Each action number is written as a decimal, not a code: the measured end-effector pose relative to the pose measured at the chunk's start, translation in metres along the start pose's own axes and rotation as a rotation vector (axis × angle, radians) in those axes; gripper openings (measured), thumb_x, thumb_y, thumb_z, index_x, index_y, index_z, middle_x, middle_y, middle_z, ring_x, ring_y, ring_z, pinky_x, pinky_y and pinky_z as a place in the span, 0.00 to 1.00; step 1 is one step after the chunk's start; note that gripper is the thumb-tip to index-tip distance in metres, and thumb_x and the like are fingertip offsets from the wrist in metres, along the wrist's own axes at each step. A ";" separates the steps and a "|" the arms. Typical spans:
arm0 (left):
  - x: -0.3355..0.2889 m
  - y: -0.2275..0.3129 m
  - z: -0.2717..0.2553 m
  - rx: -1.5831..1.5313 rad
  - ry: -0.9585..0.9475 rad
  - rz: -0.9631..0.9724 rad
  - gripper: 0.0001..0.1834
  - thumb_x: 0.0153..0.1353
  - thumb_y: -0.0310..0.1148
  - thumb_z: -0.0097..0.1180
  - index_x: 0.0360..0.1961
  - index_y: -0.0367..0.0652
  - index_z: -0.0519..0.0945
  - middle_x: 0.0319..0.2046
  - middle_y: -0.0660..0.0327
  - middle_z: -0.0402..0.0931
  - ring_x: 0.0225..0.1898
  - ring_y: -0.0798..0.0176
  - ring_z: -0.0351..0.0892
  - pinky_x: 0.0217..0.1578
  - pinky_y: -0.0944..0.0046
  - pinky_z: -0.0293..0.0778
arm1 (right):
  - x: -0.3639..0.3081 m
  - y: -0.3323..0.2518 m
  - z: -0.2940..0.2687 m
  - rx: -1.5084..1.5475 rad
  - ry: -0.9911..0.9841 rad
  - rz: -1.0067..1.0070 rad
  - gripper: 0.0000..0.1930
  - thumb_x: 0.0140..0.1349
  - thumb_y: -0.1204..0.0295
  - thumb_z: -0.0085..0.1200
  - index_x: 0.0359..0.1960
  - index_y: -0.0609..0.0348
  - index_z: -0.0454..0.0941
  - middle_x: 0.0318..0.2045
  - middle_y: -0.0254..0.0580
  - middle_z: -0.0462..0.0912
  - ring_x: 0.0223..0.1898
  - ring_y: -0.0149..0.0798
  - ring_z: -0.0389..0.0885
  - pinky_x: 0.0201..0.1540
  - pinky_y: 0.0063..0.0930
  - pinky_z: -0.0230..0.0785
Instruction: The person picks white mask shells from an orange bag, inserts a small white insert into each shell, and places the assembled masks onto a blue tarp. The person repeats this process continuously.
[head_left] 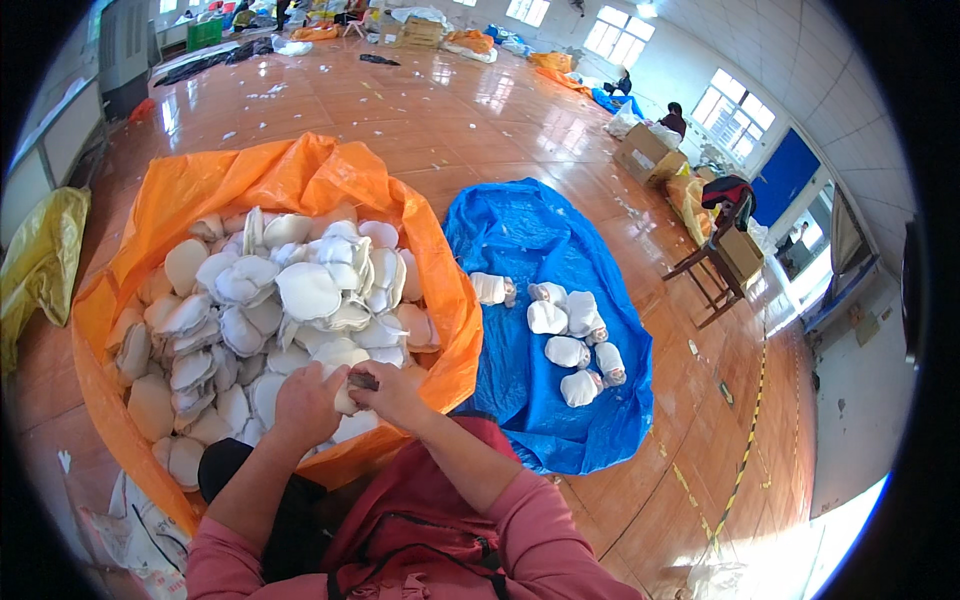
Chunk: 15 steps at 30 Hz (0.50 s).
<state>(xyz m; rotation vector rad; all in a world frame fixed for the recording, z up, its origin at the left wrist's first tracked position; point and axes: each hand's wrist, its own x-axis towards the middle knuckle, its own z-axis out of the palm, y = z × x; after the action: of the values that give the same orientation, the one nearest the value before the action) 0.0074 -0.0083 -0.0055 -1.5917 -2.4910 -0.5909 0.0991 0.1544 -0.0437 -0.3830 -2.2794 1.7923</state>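
The white pads (345, 402) in hand could fan out and drop into the orange bag (455, 335) if either grip slackens around the brown strip (363, 381). They sit between the hands, above the bag's near edge: the left hand (305, 402) curls closed around them; the right hand (397, 396) seemingly pinches the strip.

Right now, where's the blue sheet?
In the head view, the blue sheet lies just right of the orange bag, beyond the right hand, with white bundles on it.
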 end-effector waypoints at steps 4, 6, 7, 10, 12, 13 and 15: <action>-0.007 -0.003 0.003 -0.045 0.061 0.029 0.24 0.50 0.32 0.58 0.51 0.48 0.77 0.32 0.52 0.71 0.35 0.45 0.75 0.34 0.48 0.70 | 0.004 0.012 0.004 -0.252 0.015 -0.151 0.22 0.54 0.68 0.65 0.48 0.64 0.76 0.34 0.45 0.83 0.34 0.36 0.82 0.40 0.30 0.75; -0.005 -0.005 0.007 -0.021 0.045 0.046 0.27 0.47 0.36 0.63 0.52 0.50 0.76 0.34 0.53 0.70 0.35 0.47 0.74 0.33 0.49 0.70 | -0.006 -0.014 -0.007 -0.398 0.024 -0.144 0.22 0.54 0.68 0.66 0.48 0.65 0.76 0.36 0.45 0.83 0.34 0.35 0.82 0.40 0.29 0.74; -0.004 -0.003 0.003 -0.029 0.034 0.062 0.27 0.46 0.35 0.62 0.52 0.50 0.76 0.34 0.53 0.70 0.35 0.47 0.74 0.33 0.49 0.70 | -0.005 -0.014 -0.008 -0.367 0.018 -0.122 0.22 0.54 0.68 0.66 0.47 0.66 0.76 0.36 0.45 0.83 0.35 0.35 0.82 0.40 0.29 0.74; -0.003 -0.004 -0.002 -0.016 0.017 0.085 0.27 0.46 0.32 0.62 0.51 0.50 0.76 0.33 0.53 0.69 0.34 0.47 0.74 0.33 0.50 0.70 | -0.006 -0.009 -0.003 -0.320 0.017 -0.086 0.22 0.53 0.66 0.67 0.47 0.66 0.76 0.37 0.45 0.83 0.35 0.35 0.82 0.40 0.30 0.74; -0.004 -0.007 -0.004 -0.007 0.019 0.105 0.26 0.45 0.31 0.61 0.51 0.50 0.76 0.33 0.54 0.69 0.34 0.48 0.74 0.33 0.50 0.70 | -0.006 -0.004 -0.001 -0.349 0.045 -0.119 0.22 0.53 0.66 0.67 0.46 0.65 0.76 0.37 0.45 0.83 0.35 0.35 0.82 0.40 0.30 0.75; -0.005 -0.007 -0.005 -0.010 0.025 0.120 0.26 0.45 0.31 0.61 0.50 0.50 0.76 0.34 0.54 0.69 0.35 0.48 0.74 0.33 0.50 0.70 | -0.007 -0.002 -0.001 -0.301 0.033 -0.066 0.22 0.54 0.65 0.67 0.45 0.65 0.76 0.36 0.44 0.83 0.36 0.35 0.81 0.40 0.30 0.74; -0.006 -0.008 -0.006 -0.022 0.012 0.142 0.25 0.45 0.31 0.61 0.49 0.49 0.76 0.33 0.54 0.69 0.35 0.49 0.74 0.33 0.50 0.69 | -0.006 -0.004 -0.001 -0.260 -0.002 -0.045 0.22 0.54 0.64 0.68 0.45 0.65 0.76 0.36 0.45 0.82 0.37 0.36 0.81 0.41 0.31 0.74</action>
<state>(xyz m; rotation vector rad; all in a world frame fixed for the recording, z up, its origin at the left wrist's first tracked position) 0.0025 -0.0182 -0.0035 -1.7488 -2.3460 -0.6084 0.1053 0.1528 -0.0399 -0.3694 -2.5082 1.4784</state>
